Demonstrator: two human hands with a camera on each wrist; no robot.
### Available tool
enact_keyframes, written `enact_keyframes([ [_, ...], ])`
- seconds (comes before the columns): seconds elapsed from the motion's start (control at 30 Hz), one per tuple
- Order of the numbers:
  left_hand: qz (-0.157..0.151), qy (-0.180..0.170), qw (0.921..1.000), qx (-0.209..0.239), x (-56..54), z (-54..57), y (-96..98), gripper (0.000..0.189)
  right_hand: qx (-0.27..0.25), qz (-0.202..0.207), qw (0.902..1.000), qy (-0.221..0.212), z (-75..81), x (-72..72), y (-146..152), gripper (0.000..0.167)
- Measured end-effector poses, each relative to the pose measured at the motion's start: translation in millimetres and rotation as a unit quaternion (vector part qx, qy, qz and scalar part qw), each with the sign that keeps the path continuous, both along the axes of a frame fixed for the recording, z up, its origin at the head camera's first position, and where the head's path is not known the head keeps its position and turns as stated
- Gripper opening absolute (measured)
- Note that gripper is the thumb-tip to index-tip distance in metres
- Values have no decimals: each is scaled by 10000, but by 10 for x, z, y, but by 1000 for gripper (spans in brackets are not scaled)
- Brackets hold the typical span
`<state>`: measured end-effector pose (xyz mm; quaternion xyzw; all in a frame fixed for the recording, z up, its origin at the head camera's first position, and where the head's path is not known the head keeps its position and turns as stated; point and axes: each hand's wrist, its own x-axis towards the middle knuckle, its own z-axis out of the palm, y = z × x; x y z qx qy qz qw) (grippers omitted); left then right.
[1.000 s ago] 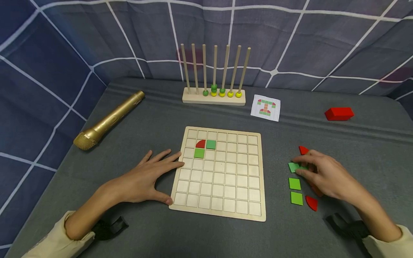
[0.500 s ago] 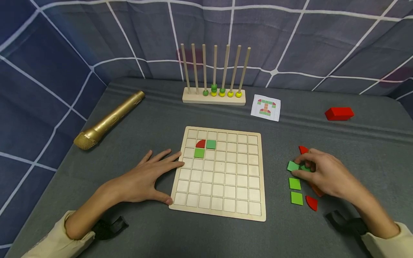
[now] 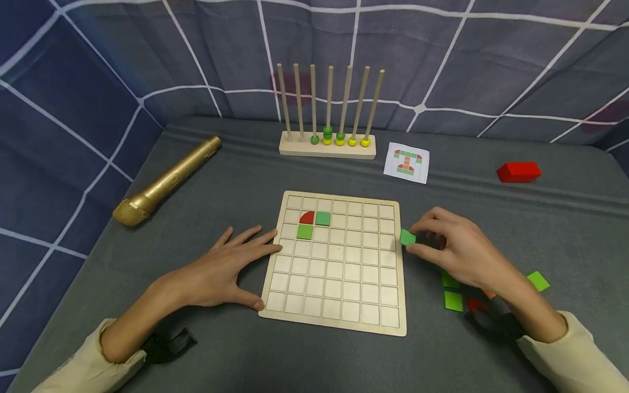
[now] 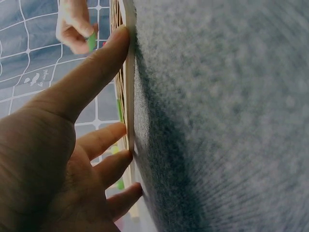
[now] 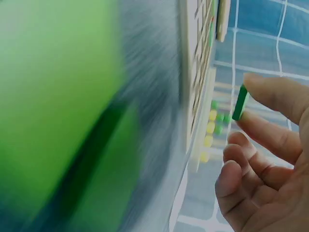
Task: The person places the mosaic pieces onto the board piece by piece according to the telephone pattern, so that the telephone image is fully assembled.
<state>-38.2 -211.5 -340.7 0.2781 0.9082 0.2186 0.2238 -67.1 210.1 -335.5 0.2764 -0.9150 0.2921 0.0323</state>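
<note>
A grey cloth-covered worktop is being backed by a dark blue, white-lined fabric backdrop. On the left, a gold-coloured microphone is being supported. By the left hand, its grip spread wide and holding nothing, the left edge of a square, pale wooden grid board is being touched. In its upper-left cells, one red quarter-round tile and two green square tiles are being held. Just beside its right edge, a mid-green square tile is being pinched by the right hand, its grip narrowed between thumb and forefinger.
</note>
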Motion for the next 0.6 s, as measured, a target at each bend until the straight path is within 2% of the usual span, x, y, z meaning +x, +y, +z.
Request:
enact_keyframes([
  [0.13, 2, -25, 10000, 25, 2, 0, -1, 104, -56, 222, 9997, -58, 49, -108, -309, 17],
  [0.33, -13, -9, 10000, 29, 0, 5, 1, 103, 194, 533, 9979, -329, 86, -341, -773, 21],
  [0.6, -66, 48, 9999, 91, -2, 12, 6, 103, 541, 520, 9935, -852, 30, -562, -1040, 20],
])
